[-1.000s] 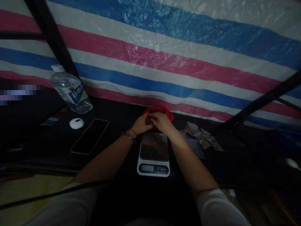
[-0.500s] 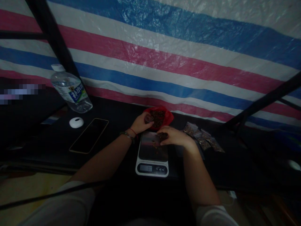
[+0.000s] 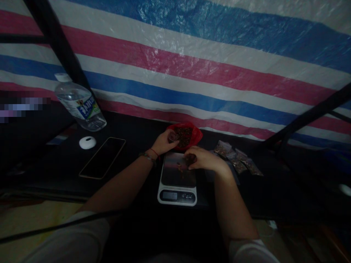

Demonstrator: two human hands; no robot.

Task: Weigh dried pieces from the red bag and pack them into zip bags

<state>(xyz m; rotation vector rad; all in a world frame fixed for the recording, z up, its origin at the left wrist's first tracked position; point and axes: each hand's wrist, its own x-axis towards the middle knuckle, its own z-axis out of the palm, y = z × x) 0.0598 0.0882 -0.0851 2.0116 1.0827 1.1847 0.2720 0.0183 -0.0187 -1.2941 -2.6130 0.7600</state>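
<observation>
My left hand point(image 3: 163, 141) is closed on a small clear cup point(image 3: 172, 136) at the left edge of a red plastic bag point(image 3: 196, 136). Brown dried bits point(image 3: 183, 136) fill the open bag. Over the far right part of a white digital scale point(image 3: 177, 203), my right hand point(image 3: 202, 157) is curled round a small dark, roundish thing point(image 3: 190, 158), too dim to make out; it may be a cup or a clump. A few light brown pieces point(image 3: 180, 168) lie on the scale's dark plate. The figures on its display cannot be read.
Several small zip bags point(image 3: 238, 162) of brown bits lie right of my right hand. On the left are a phone point(image 3: 103, 157), a white oval device point(image 3: 87, 142) and a water bottle point(image 3: 79, 102). A striped sheet point(image 3: 192, 76) hangs behind, between black bars.
The view has shifted slightly. My right hand has turned a little, showing more of the dark thing in it. My left hand stays by the red bag with the cup.
</observation>
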